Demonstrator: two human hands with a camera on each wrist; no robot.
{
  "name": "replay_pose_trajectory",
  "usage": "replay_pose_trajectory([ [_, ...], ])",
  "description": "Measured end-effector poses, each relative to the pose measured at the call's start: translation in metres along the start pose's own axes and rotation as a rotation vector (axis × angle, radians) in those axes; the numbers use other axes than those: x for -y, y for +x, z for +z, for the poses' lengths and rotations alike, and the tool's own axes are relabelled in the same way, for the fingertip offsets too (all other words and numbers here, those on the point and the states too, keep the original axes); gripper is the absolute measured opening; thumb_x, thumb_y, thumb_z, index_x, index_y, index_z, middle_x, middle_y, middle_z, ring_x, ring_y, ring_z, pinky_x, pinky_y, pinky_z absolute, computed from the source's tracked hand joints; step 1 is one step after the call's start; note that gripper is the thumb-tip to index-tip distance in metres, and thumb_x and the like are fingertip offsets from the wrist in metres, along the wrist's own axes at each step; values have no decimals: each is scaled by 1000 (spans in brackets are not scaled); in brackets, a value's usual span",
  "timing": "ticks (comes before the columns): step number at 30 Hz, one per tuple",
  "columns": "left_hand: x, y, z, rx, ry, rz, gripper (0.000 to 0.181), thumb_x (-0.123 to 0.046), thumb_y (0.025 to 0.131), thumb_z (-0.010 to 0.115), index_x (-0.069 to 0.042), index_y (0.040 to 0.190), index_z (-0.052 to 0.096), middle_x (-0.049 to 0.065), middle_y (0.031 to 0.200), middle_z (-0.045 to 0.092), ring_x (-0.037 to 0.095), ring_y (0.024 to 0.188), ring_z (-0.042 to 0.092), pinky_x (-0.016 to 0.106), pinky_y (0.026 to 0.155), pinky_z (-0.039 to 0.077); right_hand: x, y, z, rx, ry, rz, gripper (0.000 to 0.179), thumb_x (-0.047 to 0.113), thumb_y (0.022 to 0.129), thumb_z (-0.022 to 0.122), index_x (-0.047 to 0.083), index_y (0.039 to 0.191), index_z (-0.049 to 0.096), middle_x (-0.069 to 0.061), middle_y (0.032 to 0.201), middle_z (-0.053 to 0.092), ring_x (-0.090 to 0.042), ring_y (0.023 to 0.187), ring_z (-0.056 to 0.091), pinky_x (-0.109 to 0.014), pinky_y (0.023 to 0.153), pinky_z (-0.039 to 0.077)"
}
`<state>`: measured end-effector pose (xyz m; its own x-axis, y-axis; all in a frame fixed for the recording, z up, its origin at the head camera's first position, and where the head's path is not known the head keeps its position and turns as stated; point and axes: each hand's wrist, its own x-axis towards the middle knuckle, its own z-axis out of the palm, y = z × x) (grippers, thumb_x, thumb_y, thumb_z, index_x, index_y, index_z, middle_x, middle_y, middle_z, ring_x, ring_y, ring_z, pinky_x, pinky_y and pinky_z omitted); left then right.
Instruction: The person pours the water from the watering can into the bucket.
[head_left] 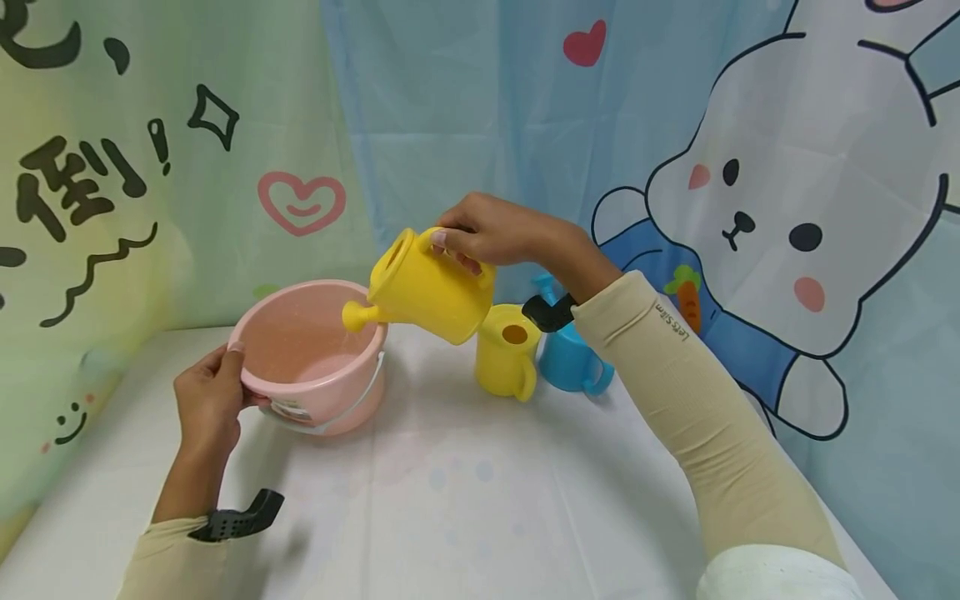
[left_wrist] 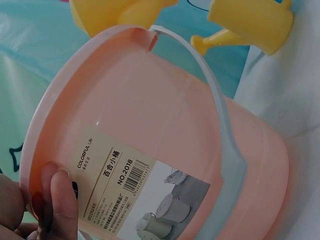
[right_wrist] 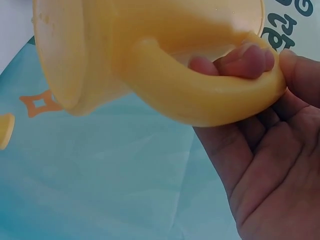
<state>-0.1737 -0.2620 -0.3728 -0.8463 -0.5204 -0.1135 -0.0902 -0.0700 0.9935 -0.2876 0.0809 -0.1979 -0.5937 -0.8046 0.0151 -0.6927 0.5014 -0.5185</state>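
My left hand point(head_left: 210, 396) grips the rim of a pink bucket point(head_left: 281, 333) at its near left side, thumb on top of the rim. In the left wrist view the fingers curl under that rim, beside a printed label point(left_wrist: 115, 190). My right hand point(head_left: 506, 229) holds a yellow watering can point(head_left: 438, 292) up by its handle point(right_wrist: 210, 100), fingers wrapped through the loop. The can is tipped left, and its spout point(head_left: 362, 316) hangs over the bucket's right rim. Whether water is flowing from it is hard to tell.
A second yellow watering can point(head_left: 506, 362) stands on the white tabletop point(head_left: 450, 500) right of the bucket. Close beside it is a blue watering can point(head_left: 570, 362), partly hidden by my right wrist. A printed curtain point(head_left: 450, 108) hangs behind. The bucket's pale handle point(left_wrist: 232, 165) hangs down.
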Motion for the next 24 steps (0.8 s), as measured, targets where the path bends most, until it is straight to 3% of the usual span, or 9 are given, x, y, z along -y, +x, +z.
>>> replay_pose_trajectory([
  [24, 0, -1, 1, -15, 21, -21, 53, -34, 100, 54, -6, 144, 47, 7, 96, 65, 12, 53, 64, 24, 50, 57, 1, 4, -2, 11, -5, 32, 25, 22, 104, 47, 4, 108, 65, -12, 69, 55, -25, 64, 52, -31, 62, 49],
])
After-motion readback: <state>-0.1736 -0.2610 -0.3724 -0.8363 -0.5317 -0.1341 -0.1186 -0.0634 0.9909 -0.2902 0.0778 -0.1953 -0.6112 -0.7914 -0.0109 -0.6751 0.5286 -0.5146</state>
